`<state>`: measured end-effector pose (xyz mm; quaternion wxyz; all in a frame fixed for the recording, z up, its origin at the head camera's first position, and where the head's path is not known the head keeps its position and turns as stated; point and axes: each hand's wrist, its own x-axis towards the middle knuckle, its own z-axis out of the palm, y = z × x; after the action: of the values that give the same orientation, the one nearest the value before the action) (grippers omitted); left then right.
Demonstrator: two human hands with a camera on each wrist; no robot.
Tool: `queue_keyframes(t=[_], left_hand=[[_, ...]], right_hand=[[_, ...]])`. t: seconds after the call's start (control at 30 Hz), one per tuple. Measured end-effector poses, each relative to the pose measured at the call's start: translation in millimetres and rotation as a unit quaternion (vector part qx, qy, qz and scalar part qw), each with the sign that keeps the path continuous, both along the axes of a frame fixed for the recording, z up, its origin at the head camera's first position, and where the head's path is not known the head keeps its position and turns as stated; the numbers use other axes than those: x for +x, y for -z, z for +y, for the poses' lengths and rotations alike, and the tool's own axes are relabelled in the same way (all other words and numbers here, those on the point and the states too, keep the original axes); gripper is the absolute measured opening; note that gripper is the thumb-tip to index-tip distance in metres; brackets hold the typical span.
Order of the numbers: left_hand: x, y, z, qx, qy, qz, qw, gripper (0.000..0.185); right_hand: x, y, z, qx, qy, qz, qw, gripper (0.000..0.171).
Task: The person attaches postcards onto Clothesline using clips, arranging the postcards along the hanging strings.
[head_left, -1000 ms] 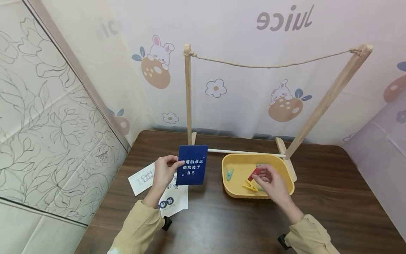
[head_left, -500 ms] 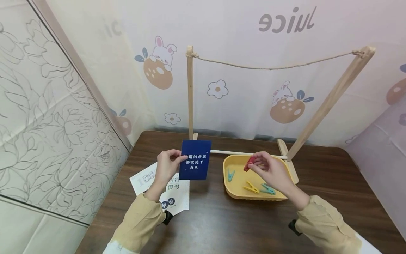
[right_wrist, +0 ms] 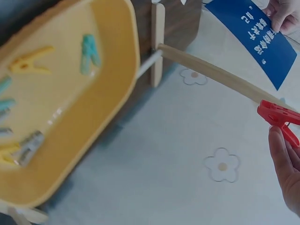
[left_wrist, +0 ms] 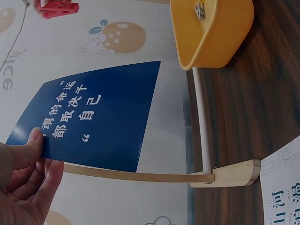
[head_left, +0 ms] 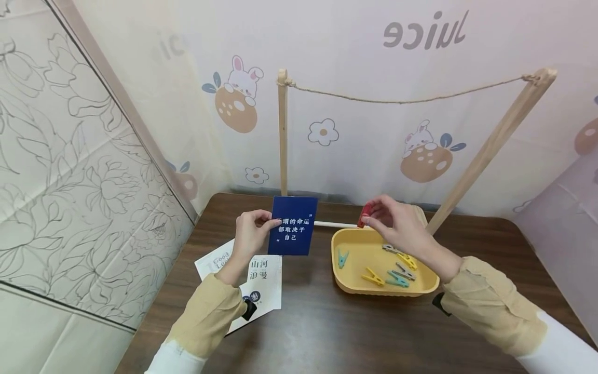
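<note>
My left hand (head_left: 252, 232) pinches a dark blue card (head_left: 294, 241) with white Chinese lettering by its left edge, thumb in front. The card hangs upright above the table. In my right hand (head_left: 397, 221) a red clothespin (head_left: 364, 215) is gripped between thumb and fingers, above the far side of a yellow basin (head_left: 337, 265). The right wrist view shows the red clothespin (right_wrist: 277, 118) at my fingertips, with the blue card (right_wrist: 255, 35) beyond it. Several clothespins in teal (head_left: 343, 258), yellow (head_left: 374, 277) and grey lie inside the basin.
A twine line (head_left: 402, 101) sags between two wooden posts (head_left: 283, 135) behind the basin. A white rod (head_left: 327, 224) joins their feet. White printed cards (head_left: 268, 291) lie on the brown table (head_left: 317, 332) under my left forearm. A patterned curtain (head_left: 355, 171) hangs behind.
My right hand has lifted the red clothespin up out of the basin and toward the back. My left hand has raised the blue card slightly and moved it right.
</note>
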<state>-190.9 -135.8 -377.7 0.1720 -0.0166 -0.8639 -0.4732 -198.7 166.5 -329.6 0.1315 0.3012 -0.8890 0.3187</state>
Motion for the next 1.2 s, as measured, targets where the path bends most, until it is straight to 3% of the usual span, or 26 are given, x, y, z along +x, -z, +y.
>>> queue_keyframes(t=[0.13,0.5,1.2], left_hand=[[-2.3,-6.7,0,-0.004,0.003,0.004,1.0,0.013],[-12.3,-20.7,3,-0.011,0.018,0.022,0.9996,0.015],[-27.8,-43.0,11,-0.008,0.06,0.053,0.9967,0.016]], right_hand=[[-2.0,-16.0,-8,0.03,0.006,0.024,0.999,0.023],[-9.0,-56.7,-31,0.034,0.001,0.051,0.998,0.024],[-21.7,-109.6,-64,0.017,0.003,0.043,0.999,0.021]])
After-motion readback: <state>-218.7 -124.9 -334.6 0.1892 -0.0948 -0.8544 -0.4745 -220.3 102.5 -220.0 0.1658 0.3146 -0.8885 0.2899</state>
